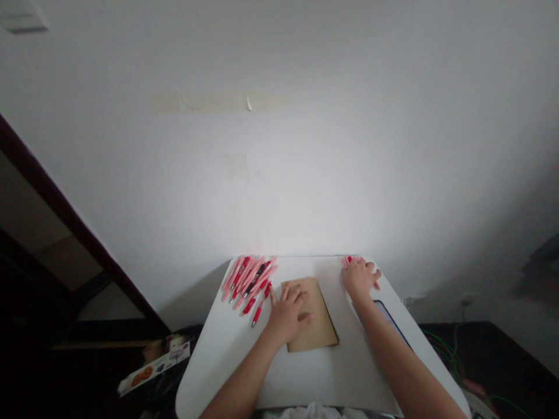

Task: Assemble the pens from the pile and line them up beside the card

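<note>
My left hand lies over the left part of a brown kraft-coloured notebook, its fingers spread and nothing held in them. Just left of those fingertips is a loose pile of pens, mostly pink, with some red and dark ones. A red pen lies nearest to me at the pile's edge. At the far right of the table, my right hand rests over a smaller group of pink and red pens. Its fingers curve down and partly hide them, so I cannot tell whether it grips any.
A phone or tablet with a dark edge lies near the right side of the white table, partly behind my right forearm. The table's far edge meets a pale wall. Green cables are on the floor at right; a printed box is at left.
</note>
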{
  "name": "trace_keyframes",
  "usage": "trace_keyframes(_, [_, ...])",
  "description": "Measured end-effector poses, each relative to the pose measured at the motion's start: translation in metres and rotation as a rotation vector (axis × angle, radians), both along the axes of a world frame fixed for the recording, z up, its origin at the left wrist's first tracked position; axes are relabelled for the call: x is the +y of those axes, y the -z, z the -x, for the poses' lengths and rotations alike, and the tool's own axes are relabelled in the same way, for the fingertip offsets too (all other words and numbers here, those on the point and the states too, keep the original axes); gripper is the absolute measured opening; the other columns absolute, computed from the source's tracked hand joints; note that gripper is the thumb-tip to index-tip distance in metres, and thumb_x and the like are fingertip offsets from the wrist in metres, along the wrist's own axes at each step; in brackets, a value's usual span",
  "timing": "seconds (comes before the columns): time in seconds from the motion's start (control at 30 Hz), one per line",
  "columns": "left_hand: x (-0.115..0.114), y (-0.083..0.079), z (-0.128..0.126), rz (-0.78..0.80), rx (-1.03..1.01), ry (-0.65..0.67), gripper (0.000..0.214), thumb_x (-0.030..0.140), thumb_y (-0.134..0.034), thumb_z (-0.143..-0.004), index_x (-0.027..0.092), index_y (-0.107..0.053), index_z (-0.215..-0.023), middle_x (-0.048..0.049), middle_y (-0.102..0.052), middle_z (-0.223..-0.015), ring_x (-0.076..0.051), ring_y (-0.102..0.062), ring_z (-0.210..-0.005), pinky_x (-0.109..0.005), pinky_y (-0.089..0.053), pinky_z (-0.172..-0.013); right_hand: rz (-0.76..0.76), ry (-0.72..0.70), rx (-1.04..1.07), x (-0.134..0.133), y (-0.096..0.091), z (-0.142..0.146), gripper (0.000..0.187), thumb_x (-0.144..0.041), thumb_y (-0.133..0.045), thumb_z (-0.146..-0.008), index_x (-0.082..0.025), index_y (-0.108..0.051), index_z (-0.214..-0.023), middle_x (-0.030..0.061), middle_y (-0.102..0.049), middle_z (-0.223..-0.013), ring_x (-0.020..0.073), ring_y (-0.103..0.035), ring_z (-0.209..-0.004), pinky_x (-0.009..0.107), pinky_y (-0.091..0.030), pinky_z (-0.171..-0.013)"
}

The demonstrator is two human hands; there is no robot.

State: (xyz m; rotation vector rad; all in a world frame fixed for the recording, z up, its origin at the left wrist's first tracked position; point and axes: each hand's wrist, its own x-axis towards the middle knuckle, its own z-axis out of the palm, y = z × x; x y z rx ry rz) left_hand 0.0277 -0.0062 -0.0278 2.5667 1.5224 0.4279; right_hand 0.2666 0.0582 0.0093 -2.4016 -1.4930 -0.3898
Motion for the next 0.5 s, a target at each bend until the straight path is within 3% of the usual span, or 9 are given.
trace_keyframes(0.2, [-0.0004,-0.0017,-0.0001,0.006,0.01,-0.005,0.056,0.055,-0.051,-0.091,0.036,-0.043,-0.143,-0.0038,-0.039,-0.157,-0.036,-0.023,-0.148,-0.08,0.001,-0.11,0.001,0.008,0.007,0.0009,0.0008,-0.0022,0.037,-0.023,-0.038,-0.094,-0.01,-0.07,-0.11,0.02,-0.063,-0.114,0.0327,-0.051,-0.11,0.052,-0.029,-0.097])
trace_keyframes(0.5, [-0.0001,-0.0033,0.0005,0.008,0.001,0.0,0.057,0.055,-0.052,-0.09,0.036,-0.043,-0.143,-0.0027,-0.039,-0.157,-0.036,-0.024,-0.148,-0.079,0.003,-0.111,0.016,0.003,0.041,-0.0007,-0.0015,-0.0001,0.036,-0.03,-0.049,-0.092,-0.011,-0.066,-0.117,0.0207,-0.061,-0.12,0.0347,-0.05,-0.114,0.052,-0.029,-0.099])
